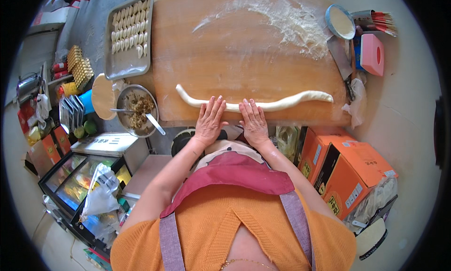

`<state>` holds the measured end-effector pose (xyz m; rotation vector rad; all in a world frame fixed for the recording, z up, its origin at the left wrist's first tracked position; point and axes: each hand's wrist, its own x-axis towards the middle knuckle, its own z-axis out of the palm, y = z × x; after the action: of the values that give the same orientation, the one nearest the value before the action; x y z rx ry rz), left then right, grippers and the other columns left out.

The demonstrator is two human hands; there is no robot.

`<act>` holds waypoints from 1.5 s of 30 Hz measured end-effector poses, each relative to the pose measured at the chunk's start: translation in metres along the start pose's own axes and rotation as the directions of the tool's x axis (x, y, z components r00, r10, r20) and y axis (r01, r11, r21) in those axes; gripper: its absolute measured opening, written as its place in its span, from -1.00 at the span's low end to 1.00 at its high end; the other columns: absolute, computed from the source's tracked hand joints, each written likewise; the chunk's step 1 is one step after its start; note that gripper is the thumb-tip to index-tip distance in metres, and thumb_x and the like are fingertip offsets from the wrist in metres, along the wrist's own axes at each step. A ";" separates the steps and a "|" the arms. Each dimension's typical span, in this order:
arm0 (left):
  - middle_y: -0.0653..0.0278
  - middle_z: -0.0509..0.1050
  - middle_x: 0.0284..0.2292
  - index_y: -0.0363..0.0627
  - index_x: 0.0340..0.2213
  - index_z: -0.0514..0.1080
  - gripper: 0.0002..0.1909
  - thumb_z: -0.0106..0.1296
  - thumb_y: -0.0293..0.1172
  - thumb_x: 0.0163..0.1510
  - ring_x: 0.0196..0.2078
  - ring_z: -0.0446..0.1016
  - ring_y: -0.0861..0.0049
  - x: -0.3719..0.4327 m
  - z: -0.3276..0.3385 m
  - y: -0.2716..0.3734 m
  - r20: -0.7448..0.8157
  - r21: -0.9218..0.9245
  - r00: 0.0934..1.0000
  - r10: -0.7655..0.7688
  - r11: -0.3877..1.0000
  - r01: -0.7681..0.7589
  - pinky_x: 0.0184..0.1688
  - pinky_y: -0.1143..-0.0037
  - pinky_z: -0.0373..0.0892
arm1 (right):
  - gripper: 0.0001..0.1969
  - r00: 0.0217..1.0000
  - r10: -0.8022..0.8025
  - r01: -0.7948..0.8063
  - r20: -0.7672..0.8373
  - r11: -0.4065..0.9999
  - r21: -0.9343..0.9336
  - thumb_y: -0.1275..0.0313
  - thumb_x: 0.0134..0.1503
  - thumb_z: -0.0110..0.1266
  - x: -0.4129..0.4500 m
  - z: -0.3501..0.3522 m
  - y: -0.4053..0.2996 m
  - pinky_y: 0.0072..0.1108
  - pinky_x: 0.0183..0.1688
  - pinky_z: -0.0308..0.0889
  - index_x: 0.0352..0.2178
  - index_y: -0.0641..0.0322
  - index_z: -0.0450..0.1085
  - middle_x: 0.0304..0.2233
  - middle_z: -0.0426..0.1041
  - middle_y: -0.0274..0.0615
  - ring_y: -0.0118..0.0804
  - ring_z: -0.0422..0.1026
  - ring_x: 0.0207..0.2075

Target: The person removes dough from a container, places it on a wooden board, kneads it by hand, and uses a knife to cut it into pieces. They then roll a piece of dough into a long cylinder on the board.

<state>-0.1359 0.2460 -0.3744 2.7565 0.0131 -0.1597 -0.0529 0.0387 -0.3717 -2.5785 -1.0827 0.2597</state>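
Note:
A long rope of pale dough lies crosswise near the front edge of a wooden work board. Its left end bends away from me, and the right part is thicker. My left hand rests flat on it left of the middle, fingers pointing away from me. A short gap to the right, my right hand presses down the same way, its fingertips on the dough. Neither hand grips anything. Dry flour is spread over the far right of the board.
Left of the board are a metal tray with rows of dumplings and a steel bowl of filling with a white-handled utensil. A cleaver, a bowl of flour and a pink box sit at the right edge. Orange cartons stand below.

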 end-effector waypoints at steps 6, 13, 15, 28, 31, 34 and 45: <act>0.00 -0.07 0.38 -0.29 0.32 -0.02 -0.19 -0.03 -0.13 0.20 0.44 -0.13 0.12 0.170 -0.028 -0.046 -0.464 -0.096 0.778 -0.424 0.897 0.432 0.40 0.00 -0.27 | -0.29 0.908 0.255 -0.290 -0.333 0.955 -0.059 0.09 0.32 -0.21 0.175 -0.026 0.059 -0.03 0.42 -0.35 0.35 0.31 -0.06 0.41 -0.12 0.05 0.01 -0.19 0.45; 0.09 -0.05 0.38 -0.19 0.35 -0.10 -0.14 -0.29 0.19 0.25 0.45 -0.15 0.16 0.002 0.003 -0.025 -0.192 0.071 0.969 -0.158 0.982 0.174 0.41 0.08 -0.26 | -0.26 0.991 0.121 -0.130 -0.063 0.976 -0.177 0.06 0.22 0.00 0.001 -0.008 0.041 -0.11 0.42 -0.38 0.33 0.14 0.04 0.39 0.02 -0.18 -0.11 -0.14 0.44; 0.06 -0.10 0.39 -0.23 0.35 -0.12 -0.10 -0.23 0.17 0.23 0.45 -0.17 0.17 -0.015 -0.010 -0.024 -0.021 -0.018 0.989 -0.145 0.989 0.145 0.41 0.06 -0.30 | -0.26 0.994 0.097 -0.100 -0.043 0.991 -0.086 0.14 0.18 0.07 -0.042 0.000 0.050 -0.11 0.43 -0.45 0.32 0.13 0.05 0.39 0.02 -0.18 -0.12 -0.13 0.44; 0.00 -0.08 0.38 -0.29 0.33 -0.09 -0.10 -0.10 0.08 0.20 0.45 -0.19 0.09 -0.005 -0.022 -0.063 -0.088 0.110 0.975 -0.203 0.971 0.212 0.43 0.10 -0.26 | -0.28 0.974 0.152 -0.177 -0.171 0.974 -0.143 0.20 0.24 0.02 -0.015 -0.024 0.103 -0.06 0.41 -0.29 0.35 0.11 -0.03 0.38 0.02 -0.06 -0.01 -0.04 0.41; -0.05 -0.11 0.38 -0.32 0.34 -0.14 -0.03 -0.12 0.16 0.19 0.45 -0.20 0.07 -0.035 -0.030 -0.060 0.017 0.041 0.991 -0.131 0.991 0.130 0.41 0.03 -0.28 | -0.24 0.973 0.230 -0.228 0.005 0.966 -0.125 0.06 0.27 -0.08 -0.053 -0.041 0.079 -0.06 0.43 -0.45 0.37 0.17 -0.10 0.42 -0.11 -0.09 -0.03 -0.20 0.45; -0.08 -0.18 0.39 -0.35 0.34 -0.14 -0.06 -0.10 0.11 0.22 0.45 -0.23 0.06 0.048 -0.035 -0.104 -0.154 0.090 0.942 -0.297 0.946 0.313 0.41 0.02 -0.32 | -0.26 0.925 0.346 -0.374 -0.159 0.905 -0.202 0.04 0.32 -0.23 0.046 -0.060 0.105 -0.01 0.41 -0.48 0.37 0.27 -0.14 0.43 -0.18 -0.06 0.00 -0.26 0.46; 0.05 0.05 0.35 -0.20 0.24 0.19 -0.36 -0.03 -0.18 0.21 0.42 -0.07 0.12 0.092 -0.019 -0.067 -0.256 0.004 0.961 -0.106 0.994 0.111 0.39 0.06 -0.11 | -0.44 0.975 -0.016 0.046 -0.223 0.990 0.131 0.27 0.27 -0.11 0.151 0.017 -0.043 -0.19 0.37 -0.09 0.25 0.32 0.17 0.27 0.21 0.05 -0.03 0.08 0.36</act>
<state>-0.0445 0.3138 -0.3921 2.7763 0.2334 0.1691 0.0186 0.1788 -0.3772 -2.4009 -0.9877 0.0340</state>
